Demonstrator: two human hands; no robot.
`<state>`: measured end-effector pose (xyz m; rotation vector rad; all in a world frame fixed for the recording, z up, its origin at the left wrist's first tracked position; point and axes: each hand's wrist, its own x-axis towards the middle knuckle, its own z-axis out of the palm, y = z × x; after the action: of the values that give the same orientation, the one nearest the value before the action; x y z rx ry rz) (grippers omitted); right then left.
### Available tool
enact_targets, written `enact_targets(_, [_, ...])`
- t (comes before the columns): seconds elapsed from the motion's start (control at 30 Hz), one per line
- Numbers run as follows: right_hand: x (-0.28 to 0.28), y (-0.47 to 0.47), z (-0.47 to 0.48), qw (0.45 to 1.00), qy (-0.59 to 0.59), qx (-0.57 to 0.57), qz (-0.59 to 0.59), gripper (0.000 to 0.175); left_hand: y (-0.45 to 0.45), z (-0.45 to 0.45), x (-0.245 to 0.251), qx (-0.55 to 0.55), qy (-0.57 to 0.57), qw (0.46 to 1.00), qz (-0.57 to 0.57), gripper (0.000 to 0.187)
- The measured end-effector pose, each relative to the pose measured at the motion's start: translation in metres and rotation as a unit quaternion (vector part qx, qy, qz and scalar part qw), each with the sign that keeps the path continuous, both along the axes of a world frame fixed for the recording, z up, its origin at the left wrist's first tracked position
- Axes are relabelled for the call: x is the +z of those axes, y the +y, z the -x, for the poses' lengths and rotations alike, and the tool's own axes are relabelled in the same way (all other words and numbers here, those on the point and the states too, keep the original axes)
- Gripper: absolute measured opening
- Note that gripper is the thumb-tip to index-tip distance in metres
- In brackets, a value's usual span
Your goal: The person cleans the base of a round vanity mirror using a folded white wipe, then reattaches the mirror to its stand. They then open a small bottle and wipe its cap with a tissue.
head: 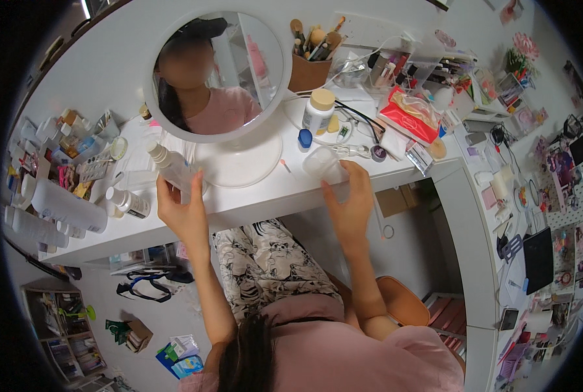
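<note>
My left hand (186, 208) grips a translucent plastic bottle (174, 169) with a white cap, tilted at the desk's front edge. On the right, my right hand (351, 196) has its thumb and fingers around a clear plastic container (320, 162) with whitish contents that cannot be made out. Between the hands, a small orange-tipped stick (285, 165) lies on the white desk. Behind the container stand a small blue-capped container (304, 140) and a white bottle with a yellow lid (319, 111). A round mirror (218, 73) on a white base (242, 164) shows the person's reflection.
Left of my left hand are a small white bottle (133, 203), a large bottle (68, 203) and a tray of bottles (78, 147). A brush holder (309, 73), a red packet (409, 115) and white cables (351, 150) occupy the right. A side desk (477, 264) curves around the right.
</note>
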<state>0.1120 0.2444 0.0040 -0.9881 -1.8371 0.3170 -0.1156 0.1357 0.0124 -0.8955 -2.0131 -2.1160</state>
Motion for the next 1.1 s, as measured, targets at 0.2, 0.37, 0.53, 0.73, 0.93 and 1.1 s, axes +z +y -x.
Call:
enact_targets(0.2, [-0.008, -0.004, 0.009, 1.000, 0.002, -0.008, -0.019, 0.043, 0.005, 0.000, -0.009, 0.046, 0.057, 0.997, 0.028, 0.041])
enact_targets(0.37, [-0.010, -0.016, 0.009, 0.999, 0.027, 0.034, 0.003, 0.036, 0.006, -0.022, -0.003, 0.197, 0.167, 0.966, 0.027, 0.050])
enact_targets(0.53, [0.003, -0.017, 0.028, 0.998, -0.037, 0.058, -0.008, 0.025, -0.002, -0.055, -0.032, 0.166, 0.359, 0.918, -0.030, 0.039])
enact_targets(0.73, [-0.015, -0.006, 0.080, 0.976, -0.188, -0.066, -0.088, 0.010, 0.016, -0.075, -0.035, 0.043, 0.328, 0.944, 0.002, 0.020])
enact_targets(0.93, [0.018, -0.019, 0.086, 0.955, -0.289, -0.052, -0.030, 0.012, 0.025, -0.062, -0.011, -0.020, 0.261, 0.962, 0.079, 0.023])
enact_targets(1.1, [0.032, -0.023, 0.085, 0.967, -0.253, 0.011, -0.036, 0.016, 0.020, -0.050, -0.006, -0.099, 0.255, 0.954, 0.123, 0.032])
